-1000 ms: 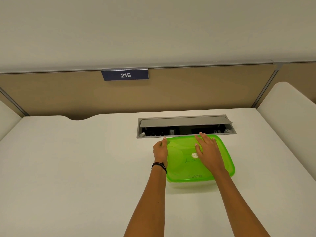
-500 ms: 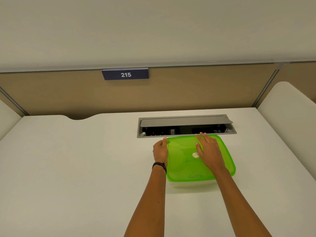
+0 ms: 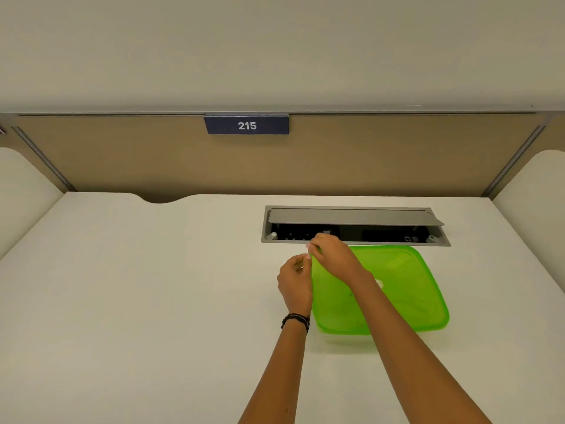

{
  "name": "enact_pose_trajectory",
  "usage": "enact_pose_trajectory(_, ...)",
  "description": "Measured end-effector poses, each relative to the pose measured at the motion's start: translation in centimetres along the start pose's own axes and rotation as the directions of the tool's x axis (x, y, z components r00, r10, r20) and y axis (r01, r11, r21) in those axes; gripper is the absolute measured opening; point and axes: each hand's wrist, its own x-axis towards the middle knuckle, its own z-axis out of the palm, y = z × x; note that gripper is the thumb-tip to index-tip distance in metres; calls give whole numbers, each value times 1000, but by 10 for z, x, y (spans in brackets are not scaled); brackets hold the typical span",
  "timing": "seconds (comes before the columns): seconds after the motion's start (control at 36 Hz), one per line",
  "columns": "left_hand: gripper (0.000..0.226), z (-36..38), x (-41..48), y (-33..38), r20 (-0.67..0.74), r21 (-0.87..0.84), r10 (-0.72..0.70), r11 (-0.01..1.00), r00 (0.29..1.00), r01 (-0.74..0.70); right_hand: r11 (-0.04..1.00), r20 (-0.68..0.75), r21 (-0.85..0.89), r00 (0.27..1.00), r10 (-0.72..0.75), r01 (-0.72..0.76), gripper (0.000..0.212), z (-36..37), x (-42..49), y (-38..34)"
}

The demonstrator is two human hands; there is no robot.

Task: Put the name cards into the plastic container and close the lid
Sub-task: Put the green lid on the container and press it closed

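Observation:
A clear plastic container with a bright green lid [image 3: 403, 289] sits on the white desk, just in front of the cable tray. The lid covers the container, so no name cards can be seen. My right hand [image 3: 333, 255] reaches across the lid to its far left corner and pinches the rim there. My left hand [image 3: 295, 280] rests against the container's left side, fingers curled at the same corner. A dark bracelet is on my left wrist.
A grey recessed cable tray [image 3: 354, 226] with its flap raised lies in the desk just behind the container. A tan partition with a "215" plate [image 3: 246, 125] closes off the back. White side dividers [image 3: 538, 191] flank the desk [image 3: 137, 286].
My right hand has left the middle of the lid and moved left to its far left corner. My left hand's fingers have curled in at that corner. The view has shifted.

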Motion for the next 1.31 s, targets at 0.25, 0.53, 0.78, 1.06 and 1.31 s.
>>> enact_pose_trajectory(0.25,31,-4,-4,1,66,51,24,998,998,-27,996,77,-50,994,74,-71,56,6,31,-5)
enact_pose_trajectory(0.53,30,-4,-4,1,35,112,-10,994,999,6,992,89,-106,993,82,-73,58,14,45,3)
enact_pose_trajectory(0.78,28,1,-1,-1,29,70,-66,995,997,64,986,62,-158,996,66,-56,52,22,49,11)
enact_pose_trajectory(1.06,26,3,-2,-3,4,86,-67,994,998,66,978,42,-194,995,89,-79,50,20,48,10)
enact_pose_trajectory(1.31,26,1,-6,-1,-7,140,3,990,1000,-2,991,-234,-37,966,114,-126,49,12,29,10)
